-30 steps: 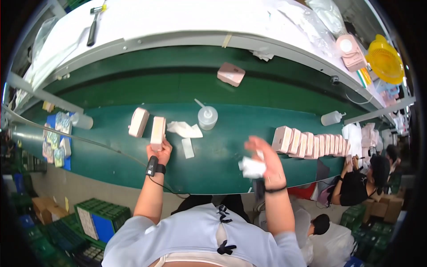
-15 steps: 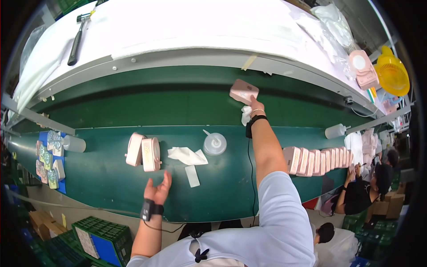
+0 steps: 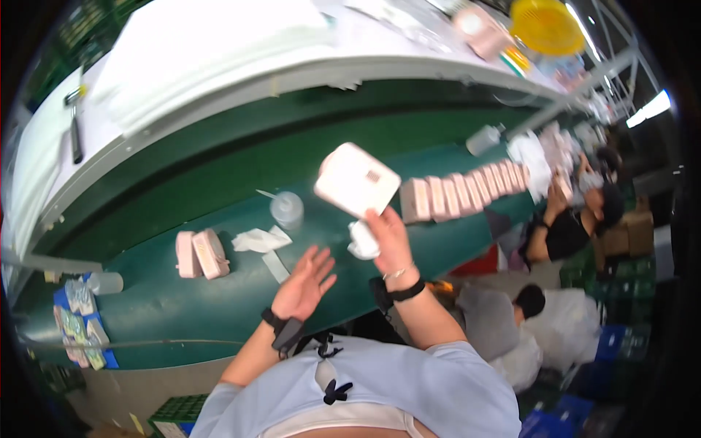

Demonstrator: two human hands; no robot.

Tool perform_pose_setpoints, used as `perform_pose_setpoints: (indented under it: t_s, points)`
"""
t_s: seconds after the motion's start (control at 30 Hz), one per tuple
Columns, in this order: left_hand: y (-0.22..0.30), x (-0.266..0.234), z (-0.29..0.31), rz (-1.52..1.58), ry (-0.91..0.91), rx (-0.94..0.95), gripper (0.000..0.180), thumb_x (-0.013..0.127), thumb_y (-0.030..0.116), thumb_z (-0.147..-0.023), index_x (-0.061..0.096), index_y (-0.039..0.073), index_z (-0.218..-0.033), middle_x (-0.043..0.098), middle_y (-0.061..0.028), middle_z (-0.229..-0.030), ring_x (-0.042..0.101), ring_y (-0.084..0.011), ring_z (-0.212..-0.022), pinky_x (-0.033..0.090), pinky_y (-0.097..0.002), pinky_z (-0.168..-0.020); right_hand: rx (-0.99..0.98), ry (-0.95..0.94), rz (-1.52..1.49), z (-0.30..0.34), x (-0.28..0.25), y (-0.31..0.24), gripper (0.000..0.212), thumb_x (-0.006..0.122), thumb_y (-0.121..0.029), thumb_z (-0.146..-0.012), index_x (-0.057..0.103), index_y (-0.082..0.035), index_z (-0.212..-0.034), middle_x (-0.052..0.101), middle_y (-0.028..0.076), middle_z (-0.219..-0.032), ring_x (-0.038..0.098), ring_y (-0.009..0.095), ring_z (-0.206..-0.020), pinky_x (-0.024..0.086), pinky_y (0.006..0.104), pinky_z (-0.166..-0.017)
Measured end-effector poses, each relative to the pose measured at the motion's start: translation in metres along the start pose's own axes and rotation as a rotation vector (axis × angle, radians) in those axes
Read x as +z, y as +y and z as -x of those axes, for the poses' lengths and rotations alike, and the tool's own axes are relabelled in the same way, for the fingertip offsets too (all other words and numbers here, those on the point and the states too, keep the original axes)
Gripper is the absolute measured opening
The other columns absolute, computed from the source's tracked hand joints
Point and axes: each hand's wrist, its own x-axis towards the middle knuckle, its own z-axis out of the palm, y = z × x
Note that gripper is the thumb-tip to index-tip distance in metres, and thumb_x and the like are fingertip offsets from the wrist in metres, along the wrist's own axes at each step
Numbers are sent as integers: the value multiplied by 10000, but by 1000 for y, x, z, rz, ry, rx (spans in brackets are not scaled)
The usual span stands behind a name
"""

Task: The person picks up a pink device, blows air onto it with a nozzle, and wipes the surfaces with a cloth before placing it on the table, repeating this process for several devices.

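Note:
My right hand [image 3: 394, 244] grips a pale pink rounded box-shaped case [image 3: 356, 184] by its lower edge. A crumpled white cloth [image 3: 363, 242] is tucked in the same hand, below the case. My left hand [image 3: 303, 285] is raised over the bench's near edge with its fingers spread and nothing in it. Beyond it on the green bench [image 3: 241, 303] lie a white wipe [image 3: 261, 239] and a small white strip [image 3: 275, 267]. A clear squeeze bottle [image 3: 287, 210] with a thin spout stands behind them. Two pink cases [image 3: 210, 253] stand side by side farther left.
Several pink cases [image 3: 456, 196] form a row along the right of the bench. Another bottle [image 3: 483, 140] stands behind the row. Patterned pieces [image 3: 73, 321] lie on blue at the far left. A white shelf [image 3: 219, 58] runs above the bench. Co-workers [image 3: 573, 219] sit at right.
My right hand has brought the pink case back from under the shelf, toward me, and tilted it. My left hand has risen toward it, fingers spreading. The view has swung right.

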Motion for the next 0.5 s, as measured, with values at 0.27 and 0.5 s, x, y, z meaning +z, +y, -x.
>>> perform_pose_setpoints:
  t_s: [0.27, 0.5]
  points:
    - [-50, 46, -8, 107, -140, -91, 697, 536, 447, -1002, 276, 88, -1540, 512, -119, -1393, 538, -312, -1246, 385, -512, -1123, -364, -179, 895, 146, -64, -22, 493, 774, -155, -840, 577, 31, -1252, 645, 150, -1169, 633, 261, -1079, 497, 343, -929]
    - [-49, 28, 32, 975, -402, -558, 783, 555, 433, -976, 223, 3, -1540, 516, -115, -1056, 604, -258, -952, 588, -436, -746, 132, 383, 750, 166, -358, 116, 338, 735, -91, -869, 618, -50, -1184, 664, 23, -1043, 606, 118, -878, 505, 285, -725]
